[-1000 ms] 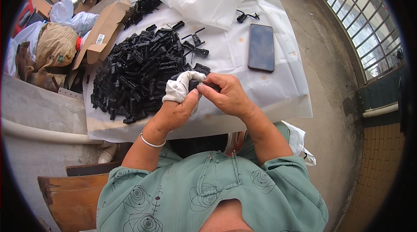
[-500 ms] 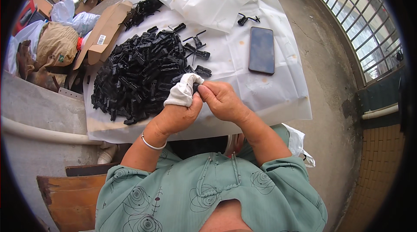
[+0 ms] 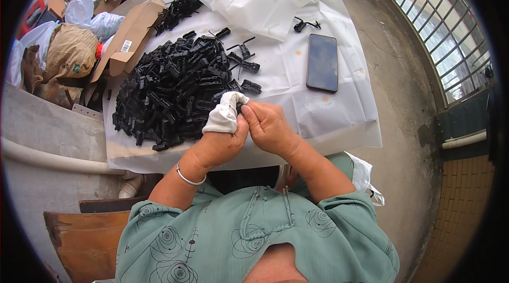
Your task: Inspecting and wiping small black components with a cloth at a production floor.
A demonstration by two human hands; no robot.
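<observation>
My left hand [image 3: 227,137], its fingers wrapped in a white cloth or partial glove [image 3: 221,118], is closed at the near edge of the table. Thumb to thumb with it, my right hand [image 3: 270,126] is curled shut. Between them a bit of a small black part [image 3: 240,107] shows; my fingers hide most of it. Just beyond and to the left lies a big heap of black plastic clip-like parts [image 3: 180,81]. A few loose black pieces [image 3: 245,60] with thin rods lie at the heap's right side.
White plastic sheeting [image 3: 275,65] covers the table. A dark-screened phone [image 3: 322,63] and one black rodded piece [image 3: 306,24] lie on the right. An open cardboard box [image 3: 130,39] with thin black parts [image 3: 180,11] stands far left. Bags [image 3: 71,52] are piled beyond the low wall.
Both hands stay together at nearly the same spot, with the black part still between them. The whole view has shifted very slightly.
</observation>
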